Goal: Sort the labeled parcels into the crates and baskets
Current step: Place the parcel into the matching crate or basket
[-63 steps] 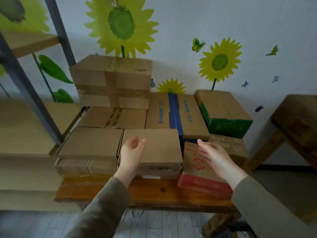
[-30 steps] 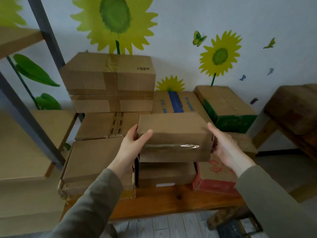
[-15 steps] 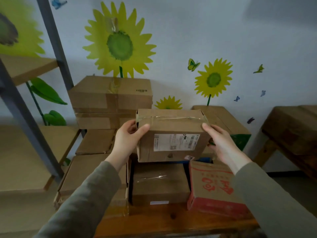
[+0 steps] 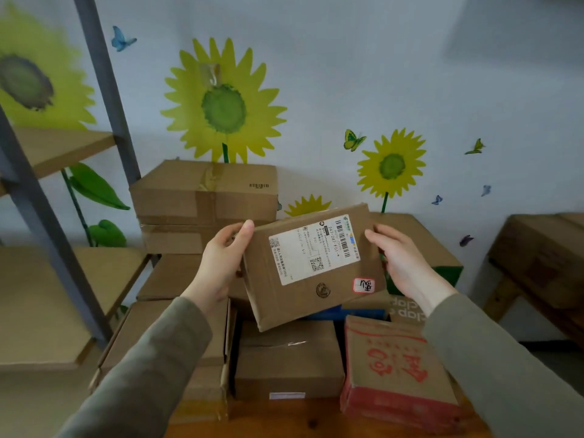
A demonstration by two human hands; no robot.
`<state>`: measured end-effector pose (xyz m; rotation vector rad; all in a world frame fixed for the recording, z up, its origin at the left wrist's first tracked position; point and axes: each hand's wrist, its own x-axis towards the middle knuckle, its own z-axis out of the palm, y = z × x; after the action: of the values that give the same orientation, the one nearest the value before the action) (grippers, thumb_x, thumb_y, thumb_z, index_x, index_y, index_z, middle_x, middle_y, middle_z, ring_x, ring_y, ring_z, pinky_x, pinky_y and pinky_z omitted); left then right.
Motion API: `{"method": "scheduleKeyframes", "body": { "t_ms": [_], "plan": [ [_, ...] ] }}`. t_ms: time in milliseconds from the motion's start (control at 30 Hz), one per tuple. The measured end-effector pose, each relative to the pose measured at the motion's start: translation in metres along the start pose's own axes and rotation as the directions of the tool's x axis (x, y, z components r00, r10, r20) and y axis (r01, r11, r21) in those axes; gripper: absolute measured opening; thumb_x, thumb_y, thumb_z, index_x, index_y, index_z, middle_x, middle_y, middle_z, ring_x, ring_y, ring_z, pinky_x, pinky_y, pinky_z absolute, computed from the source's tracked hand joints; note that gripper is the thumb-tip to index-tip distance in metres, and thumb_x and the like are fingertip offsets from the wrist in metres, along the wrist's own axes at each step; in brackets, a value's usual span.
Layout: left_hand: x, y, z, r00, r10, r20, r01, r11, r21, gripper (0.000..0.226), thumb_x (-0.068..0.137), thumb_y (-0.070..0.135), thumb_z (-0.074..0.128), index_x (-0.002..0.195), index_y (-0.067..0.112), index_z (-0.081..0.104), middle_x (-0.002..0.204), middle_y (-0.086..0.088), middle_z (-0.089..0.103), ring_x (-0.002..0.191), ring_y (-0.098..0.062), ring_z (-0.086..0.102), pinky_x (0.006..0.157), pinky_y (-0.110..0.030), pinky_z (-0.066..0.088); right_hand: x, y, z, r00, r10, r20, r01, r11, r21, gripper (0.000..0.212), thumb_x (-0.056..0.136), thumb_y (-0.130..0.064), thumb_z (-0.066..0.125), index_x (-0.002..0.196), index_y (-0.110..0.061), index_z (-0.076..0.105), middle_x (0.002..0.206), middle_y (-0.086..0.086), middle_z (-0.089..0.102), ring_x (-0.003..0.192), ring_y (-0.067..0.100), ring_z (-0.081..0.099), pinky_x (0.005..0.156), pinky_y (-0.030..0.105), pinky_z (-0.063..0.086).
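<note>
Above the desk [image 4: 278, 418], the left hand [image 4: 221, 263] and right hand [image 4: 404, 263] grip the labeled parcel [image 4: 313, 267] by its side edges, label facing up. Many other parcels [image 4: 287, 365] lie stacked on the desk, and no crate or basket shows, so sorting seems barely begun.

A grey-posted shelf [image 4: 104, 77] with tan boards stands off the table's [image 4: 284, 422] left edge; another wooden table [image 4: 537, 270] sits off its right edge; the wall [image 4: 442, 74] behind bears sunflower decals [image 4: 223, 109] (small butterflies [image 4: 354, 140] among them).
</note>
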<state>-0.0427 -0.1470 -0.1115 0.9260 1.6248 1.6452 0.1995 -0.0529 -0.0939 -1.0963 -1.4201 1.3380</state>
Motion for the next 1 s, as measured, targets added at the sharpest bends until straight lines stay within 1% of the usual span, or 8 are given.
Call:
{"method": "scheduleKeyframes", "body": {
  "t_ms": [133,300,433,567,633,733,867,1000],
  "plan": [
    [-0.001,0.0,0.003,1.0,-0.006,-0.011,0.007,1.0,0.023,0.032,0.093,0.049,0.047,0.108,0.023,0.06,0.091,0.004,0.061,0.071,-0.009,0.053,0.052,-0.022,0.037,0.003,-0.001,0.0,1.0,0.009,-0.012,-0.008,0.999,0.04,0.019,0.097,-0.015,0.051,0.089,-0.03,0.06,0.088,-0.012,0.066,0.083,0.003,0.058,0.066,0.024,0.041],
    [0.003,-0.003,0.005,0.998,-0.043,-0.05,0.045,0.999,0.027,0.036,0.094,0.049,0.044,0.1,0.019,0.062,0.074,0.006,0.055,0.058,-0.007,0.045,0.047,-0.022,0.033,0.006,0.004,-0.001,0.999,0.017,-0.038,-0.015,0.997,0.07,0.018,0.096,-0.019,0.053,0.112,-0.019,0.061,0.099,-0.006,0.066,0.092,0.009,0.059,0.077,0.03,0.047],
    [0.002,-0.005,0.005,0.983,-0.16,-0.093,0.152,0.985,-0.087,0.04,0.094,0.052,0.042,0.092,0.016,0.059,0.088,-0.004,0.061,0.074,-0.019,0.056,0.058,-0.03,0.046,0.005,0.017,0.003,0.981,0.035,-0.189,-0.002,0.985,0.172,0.042,0.089,-0.037,0.062,0.124,-0.015,0.055,0.113,0.001,0.064,0.109,0.019,0.056,0.103,0.043,0.041],
    [0.0,-0.005,0.011,0.949,-0.289,-0.128,0.248,0.933,-0.262,0.042,0.095,0.051,0.042,0.109,0.012,0.052,0.102,-0.006,0.062,0.098,-0.028,0.061,0.087,-0.048,0.052,-0.006,0.033,0.024,0.992,0.088,-0.087,-0.064,0.967,0.248,0.091,0.065,-0.063,0.069,0.139,-0.018,0.043,0.136,0.0,0.052,0.126,0.022,0.046,0.107,0.046,0.036],
    [-0.003,-0.005,0.017,0.946,-0.303,-0.118,0.258,0.921,-0.293,0.044,0.095,0.05,0.042,0.116,0.012,0.048,0.105,-0.007,0.061,0.095,-0.026,0.061,0.078,-0.045,0.055,-0.009,0.038,0.037,0.993,0.117,0.009,-0.115,0.958,0.261,0.083,0.064,-0.059,0.069,0.135,-0.02,0.048,0.13,-0.003,0.057,0.121,0.02,0.051,0.101,0.042,0.04],
    [-0.009,-0.004,0.022,0.95,-0.306,-0.066,0.274,0.916,-0.292,0.045,0.096,0.049,0.04,0.121,0.011,0.043,0.105,-0.008,0.058,0.087,-0.024,0.062,0.061,-0.041,0.056,-0.009,0.04,0.05,0.993,0.104,0.06,-0.116,0.955,0.273,0.048,0.08,-0.039,0.069,0.123,-0.023,0.054,0.114,-0.004,0.067,0.103,0.014,0.061,0.08,0.031,0.048],
    [-0.006,-0.012,0.011,0.947,-0.317,0.039,0.32,0.942,-0.099,0.065,0.086,0.059,0.051,0.128,0.011,0.042,0.117,-0.008,0.056,0.108,-0.031,0.057,0.087,-0.053,0.052,-0.002,0.034,0.046,0.994,0.11,0.027,-0.113,0.947,0.3,0.038,0.086,-0.025,0.067,0.122,-0.021,0.056,0.114,0.002,0.067,0.105,0.02,0.062,0.085,0.04,0.051],
    [-0.007,-0.018,0.004,0.974,-0.208,0.094,0.186,0.962,0.202,0.067,0.08,0.059,0.059,0.127,0.014,0.048,0.115,0.0,0.058,0.104,-0.017,0.056,0.091,-0.035,0.048,0.0,0.026,0.041,0.996,0.066,0.052,-0.076,0.972,0.221,0.03,0.087,-0.024,0.066,0.116,-0.023,0.057,0.107,-0.002,0.068,0.098,0.016,0.063,0.075,0.033,0.051]
  ]
}}
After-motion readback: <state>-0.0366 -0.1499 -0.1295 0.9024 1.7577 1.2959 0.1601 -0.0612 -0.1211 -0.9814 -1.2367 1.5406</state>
